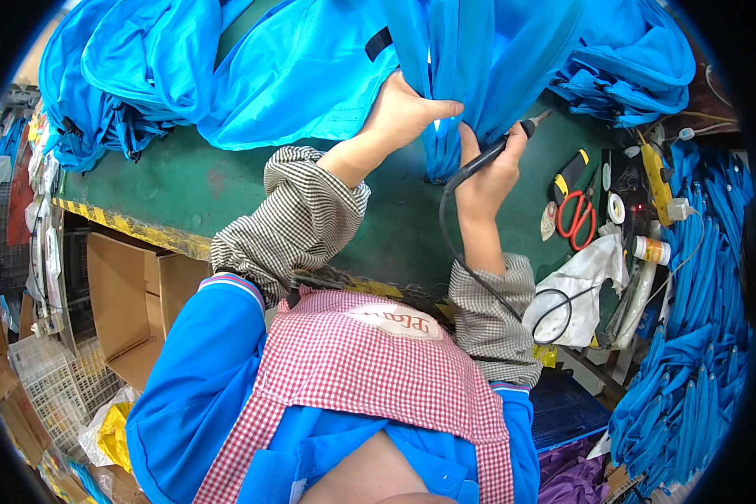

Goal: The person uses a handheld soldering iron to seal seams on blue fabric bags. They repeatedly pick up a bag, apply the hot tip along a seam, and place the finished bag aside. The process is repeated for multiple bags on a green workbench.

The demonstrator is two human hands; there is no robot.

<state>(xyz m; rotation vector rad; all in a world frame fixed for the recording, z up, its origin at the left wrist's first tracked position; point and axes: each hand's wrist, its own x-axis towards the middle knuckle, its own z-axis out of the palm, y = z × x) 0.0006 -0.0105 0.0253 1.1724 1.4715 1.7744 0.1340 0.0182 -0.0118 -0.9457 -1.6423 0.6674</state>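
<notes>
My left hand pinches the hanging strips of bright blue fabric at the top middle, thumb stretched across them, some fingers hidden behind the cloth. Just to its right, my right hand grips a black pen-shaped tool with a pointed metal tip, like a soldering iron, its thumb up against the fabric. A black cord runs down from the tool and loops over a white cloth at the right.
Blue cloth piles line the green table. Red-handled scissors, a yellow-black cutter and a small bottle lie rightward, beside hanging blue pieces. A cardboard box is lower left.
</notes>
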